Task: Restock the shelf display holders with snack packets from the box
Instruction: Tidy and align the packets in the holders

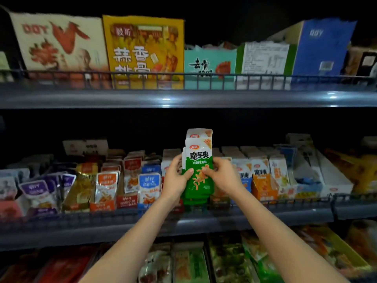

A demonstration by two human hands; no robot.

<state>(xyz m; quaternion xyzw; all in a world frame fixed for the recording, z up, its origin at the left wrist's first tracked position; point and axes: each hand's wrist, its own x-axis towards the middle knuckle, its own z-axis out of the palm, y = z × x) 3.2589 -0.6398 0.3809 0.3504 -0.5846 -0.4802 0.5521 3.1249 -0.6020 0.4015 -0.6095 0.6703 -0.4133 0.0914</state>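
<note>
Snack packets (199, 170), white above and green below, are held as an upright stack at the centre of the frame, in front of the middle shelf (265, 219). The stack is pinched from both sides. Its left edge is gripped by the left hand (175, 178), thumb laid on the printed face and fingers curled behind, and the right edge is gripped the same way by the right hand (222, 176). This two-sided hold is judged to keep the packets squared so that they can go in as one block, though the rear ones stand a little higher than the front one. Just right of the stack, an orange display holder (264, 186) is filled with upright packets of the same brand, and blue-and-white packets (149, 184) are stood to the left. The slot behind the stack is hidden by the hands, so its free space cannot be told. A wire rail (295, 199) along the shelf front would have to be cleared. Open room is seen above the rows, under the upper shelf edge (183, 99). No supply box is seen.
</note>
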